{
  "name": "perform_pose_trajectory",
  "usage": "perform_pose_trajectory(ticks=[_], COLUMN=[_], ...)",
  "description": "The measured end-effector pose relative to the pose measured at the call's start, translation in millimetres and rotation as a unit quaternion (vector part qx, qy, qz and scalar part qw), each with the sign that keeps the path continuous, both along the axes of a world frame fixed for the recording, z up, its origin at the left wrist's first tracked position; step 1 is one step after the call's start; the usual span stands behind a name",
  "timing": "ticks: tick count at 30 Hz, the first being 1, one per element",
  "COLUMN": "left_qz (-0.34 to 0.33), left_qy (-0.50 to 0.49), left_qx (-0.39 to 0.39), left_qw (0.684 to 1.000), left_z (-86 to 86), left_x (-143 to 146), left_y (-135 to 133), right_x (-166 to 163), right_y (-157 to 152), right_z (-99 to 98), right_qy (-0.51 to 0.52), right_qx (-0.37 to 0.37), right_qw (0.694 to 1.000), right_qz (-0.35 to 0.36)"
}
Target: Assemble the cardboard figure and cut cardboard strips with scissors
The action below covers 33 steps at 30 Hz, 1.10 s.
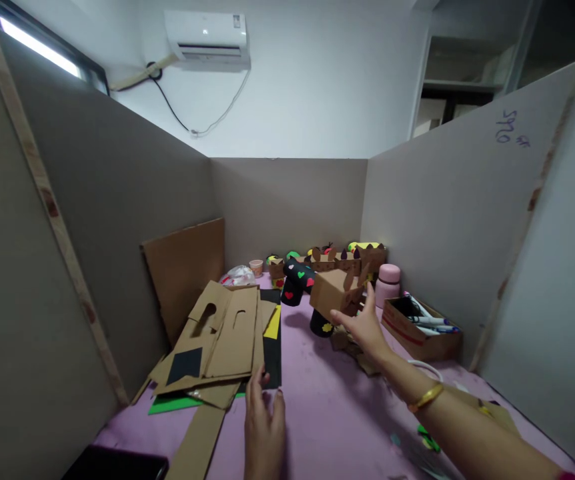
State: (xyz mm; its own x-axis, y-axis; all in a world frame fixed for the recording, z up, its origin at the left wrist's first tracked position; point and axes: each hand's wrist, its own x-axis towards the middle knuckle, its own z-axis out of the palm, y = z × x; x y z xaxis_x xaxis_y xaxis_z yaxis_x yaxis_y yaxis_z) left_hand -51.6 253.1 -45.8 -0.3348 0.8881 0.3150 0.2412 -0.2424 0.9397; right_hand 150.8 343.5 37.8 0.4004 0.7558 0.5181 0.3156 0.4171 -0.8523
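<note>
My right hand (pixel 365 327) reaches forward with a gold bangle on its wrist and grips a small brown cardboard box craft (pixel 335 292) with leaf shapes, held above the pink table (pixel 327 400). Behind the box stands a black cylinder (pixel 297 280) with coloured hearts, and under it another black cylinder (pixel 321 325). My left hand (pixel 263 421) lies flat near the front, fingers stretched out, its fingertips touching a black paper sheet (pixel 272 353) at the edge of a stack of cut cardboard pieces (pixel 220 340).
Grey partition boards wall the table on three sides. A cardboard sheet (pixel 185 270) leans at the left. A pink bottle (pixel 387 283) and a box of markers (pixel 420 327) stand at the right. Cardboard crafts (pixel 347 257) line the back. A dark device (pixel 117 463) lies front left.
</note>
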Motion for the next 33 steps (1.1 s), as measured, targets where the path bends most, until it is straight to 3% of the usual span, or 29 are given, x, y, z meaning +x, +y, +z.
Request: perform_pose_trajectory(ticks=[10,18,24,33], left_qz=[-0.062,-0.086,-0.105,-0.11], left_qy=[0.018,0.041,0.057,0.065], left_qx=[-0.035,-0.056,-0.062,-0.078], left_qw=[0.997,0.994,0.991,0.989], left_z=[-9.1,-8.3,-9.9,-13.6], left_x=[2,0,3,0], left_y=[-4,-3,-1,0], right_x=[-40,-50,-45,-70], right_y=[36,24,23,34], right_z=[-28.3,-44.6,-48.4,-46.3], right_qy=[-0.08,-0.107,-0.119,-0.107], right_qx=[-0.022,-0.038,-0.044,-0.009], right_qw=[0.994,0.99,0.987,0.988], right_qz=[-0.072,-0.08,-0.096,-0.115])
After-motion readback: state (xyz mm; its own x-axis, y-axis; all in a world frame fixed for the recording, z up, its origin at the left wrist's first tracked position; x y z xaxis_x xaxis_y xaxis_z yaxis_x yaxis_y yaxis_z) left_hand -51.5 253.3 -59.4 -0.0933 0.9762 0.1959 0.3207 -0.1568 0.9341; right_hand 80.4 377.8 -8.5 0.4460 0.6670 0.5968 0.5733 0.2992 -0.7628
